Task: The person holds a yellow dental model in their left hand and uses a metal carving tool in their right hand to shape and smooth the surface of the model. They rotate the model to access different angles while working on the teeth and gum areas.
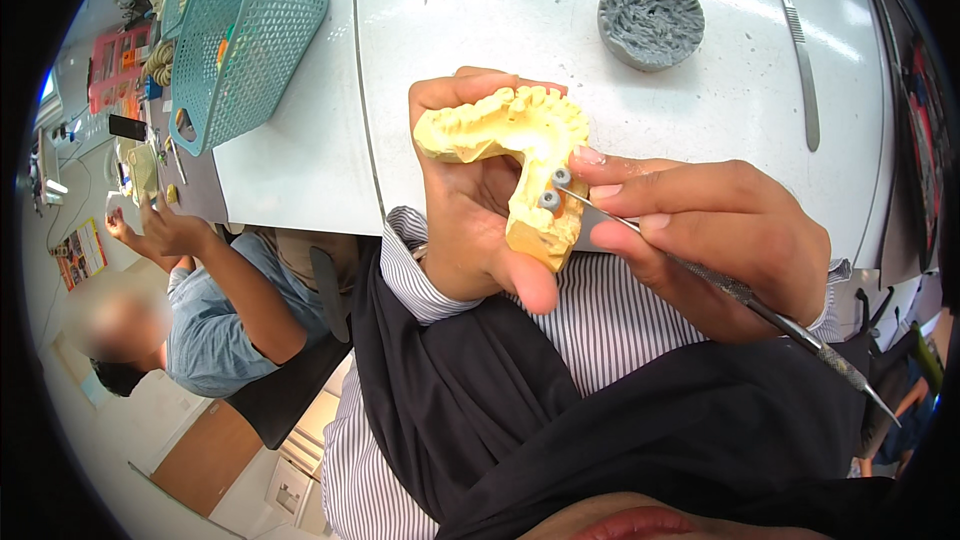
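My left hand (462, 225) is closed round a yellow plaster dental cast (545, 130), a horseshoe-shaped arch with teeth, held above my lap near the table edge. Two small grey caps (550, 201) with dark holes in their tops stand side by side on the cast's right limb. In a pen-like grip, my right hand (735, 230) holds a thin metal double-ended dental instrument (738, 290) with a knurled handle. Its upper tip reaches the cast beside the caps; whether it touches one I cannot tell. The lower pointed end sticks out past my palm.
On the white table (440, 0) lie a round lump of grey wax-like material (652, 20), a scalpel-like metal tool (800, 50) and scattered grey crumbs. A teal plastic basket (255, 50) stands at the left. Further left, a seated person (235, 310) handles something small.
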{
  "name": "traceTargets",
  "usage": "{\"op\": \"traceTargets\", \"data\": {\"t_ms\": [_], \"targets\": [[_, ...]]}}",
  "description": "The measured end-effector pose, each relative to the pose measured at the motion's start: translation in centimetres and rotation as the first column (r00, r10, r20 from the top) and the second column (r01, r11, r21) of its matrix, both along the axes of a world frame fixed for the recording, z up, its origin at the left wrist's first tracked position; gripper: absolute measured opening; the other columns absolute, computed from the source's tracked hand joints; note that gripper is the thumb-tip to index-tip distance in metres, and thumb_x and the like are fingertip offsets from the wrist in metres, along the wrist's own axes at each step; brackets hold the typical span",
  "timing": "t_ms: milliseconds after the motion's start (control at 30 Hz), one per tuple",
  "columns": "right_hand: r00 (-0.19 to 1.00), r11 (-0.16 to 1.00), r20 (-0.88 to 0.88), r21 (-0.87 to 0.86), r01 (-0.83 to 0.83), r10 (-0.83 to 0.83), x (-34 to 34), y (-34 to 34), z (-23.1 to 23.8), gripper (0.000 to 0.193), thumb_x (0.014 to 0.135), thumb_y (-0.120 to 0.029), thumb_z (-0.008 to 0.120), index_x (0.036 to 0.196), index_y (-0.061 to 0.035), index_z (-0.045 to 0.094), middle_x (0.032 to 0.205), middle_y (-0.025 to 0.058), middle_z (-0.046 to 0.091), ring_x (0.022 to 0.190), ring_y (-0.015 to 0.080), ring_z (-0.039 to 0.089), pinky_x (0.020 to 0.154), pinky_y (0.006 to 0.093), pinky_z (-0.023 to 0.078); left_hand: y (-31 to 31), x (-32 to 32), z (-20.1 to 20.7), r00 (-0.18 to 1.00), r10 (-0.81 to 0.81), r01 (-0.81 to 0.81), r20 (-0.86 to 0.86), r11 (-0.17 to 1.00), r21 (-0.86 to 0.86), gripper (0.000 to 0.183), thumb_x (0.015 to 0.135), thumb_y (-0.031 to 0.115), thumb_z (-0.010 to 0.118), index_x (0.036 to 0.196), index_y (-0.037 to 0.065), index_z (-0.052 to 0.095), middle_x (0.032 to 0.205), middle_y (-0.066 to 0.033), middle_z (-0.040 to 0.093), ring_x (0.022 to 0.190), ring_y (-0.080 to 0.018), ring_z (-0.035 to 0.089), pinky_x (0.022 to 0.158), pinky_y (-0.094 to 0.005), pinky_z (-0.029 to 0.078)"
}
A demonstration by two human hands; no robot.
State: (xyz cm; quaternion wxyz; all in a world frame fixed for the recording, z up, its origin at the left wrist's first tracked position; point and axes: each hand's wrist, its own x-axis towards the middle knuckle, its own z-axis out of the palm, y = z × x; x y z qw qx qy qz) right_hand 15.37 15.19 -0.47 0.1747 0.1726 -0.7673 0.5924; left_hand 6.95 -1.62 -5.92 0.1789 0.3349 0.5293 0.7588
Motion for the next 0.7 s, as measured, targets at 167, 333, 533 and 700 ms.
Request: {"op": "traceTargets", "data": {"t_ms": [167, 333, 533, 700], "targets": [[1.000, 1.000, 0.000, 0.008, 0.015, -0.015, 0.12, -0.23, 0.38, 0.034, 0.073, 0.011, 0.065, 0.097, -0.0015, 0.044, 0.094, 0.0178, 0.058, 0.094, 0.0348, 0.061, 0.076, 0.0355, 0.056, -0.12, 0.11, 0.19, 1.000, 0.008, -0.008, -0.014, 1.000, -0.006, 0.112, 0.035, 0.047, 0.084, 0.120, 0.003, 0.025, 0.112, -0.0146, 0.041, 0.094, -0.0193, 0.055, 0.081, -0.0286, 0.051], [0.999, 1.000, 0.025, 0.014, 0.019, -0.020, 0.22, -0.12, 0.01, 0.034, 0.074, 0.010, 0.064, 0.098, -0.0020, 0.044, 0.095, 0.0170, 0.058, 0.096, 0.0350, 0.061, 0.076, 0.0354, 0.056, 0.05, -0.13, -0.20, 1.000, 0.001, -0.001, -0.008, 1.000, -0.002, 0.112, 0.035, 0.046, 0.084, 0.120, 0.003, 0.025, 0.113, -0.0146, 0.041, 0.095, -0.0190, 0.055, 0.082, -0.0284, 0.051], [0.999, 1.000, 0.032, 0.020, 0.018, -0.018, 0.28, -0.07, 0.01, 0.033, 0.075, 0.008, 0.065, 0.098, -0.0024, 0.044, 0.095, 0.0166, 0.058, 0.095, 0.0342, 0.061, 0.076, 0.0352, 0.056, 0.10, -0.13, -0.21, 1.000, 0.013, -0.013, -0.020, 1.000, -0.006, 0.112, 0.035, 0.046, 0.084, 0.119, 0.002, 0.025, 0.113, -0.0147, 0.041, 0.095, -0.0185, 0.055, 0.082, -0.0281, 0.050], [1.000, 0.999, 0.004, 0.050, 0.002, -0.002, 0.08, 0.13, 0.18, 0.032, 0.075, 0.007, 0.065, 0.097, -0.0022, 0.044, 0.096, 0.0173, 0.059, 0.094, 0.0338, 0.062, 0.076, 0.0348, 0.056, 0.00, -0.16, 0.04, 0.998, 0.035, -0.035, -0.046, 0.999, 0.002, 0.112, 0.035, 0.046, 0.085, 0.119, 0.002, 0.025, 0.113, -0.0148, 0.040, 0.096, -0.0182, 0.054, 0.083, -0.0278, 0.050]]}}
